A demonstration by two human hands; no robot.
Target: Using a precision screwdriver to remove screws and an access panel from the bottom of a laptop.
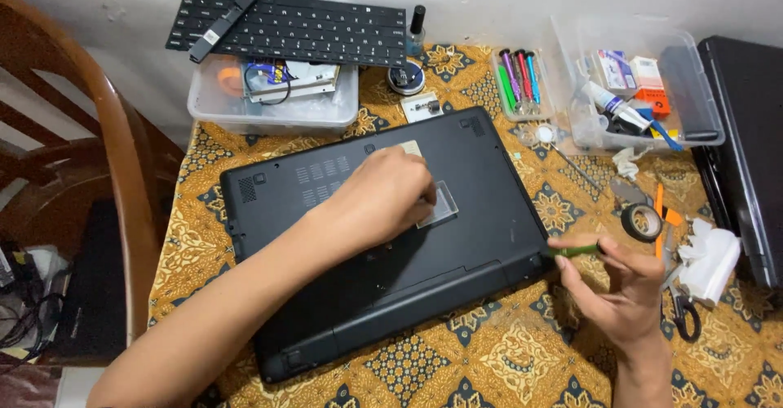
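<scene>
A black laptop (481, 220) lies upside down on a patterned yellow tablecloth (489, 359). My left hand (383, 196) rests flat on the middle of its base, fingers curled near a clear label. My right hand (624, 286) grips a green-handled screwdriver (575, 250), whose tip meets the laptop's right front corner.
A loose black keyboard (294, 26) lies over a clear box (273, 102) at the back. More screwdrivers (518, 77) and a clear tub of supplies (636, 90) stand back right. A tape roll (642, 222), scissors (681, 306), tissue (710, 257) and another black laptop (746, 147) lie right. A wooden chair (114, 155) stands left.
</scene>
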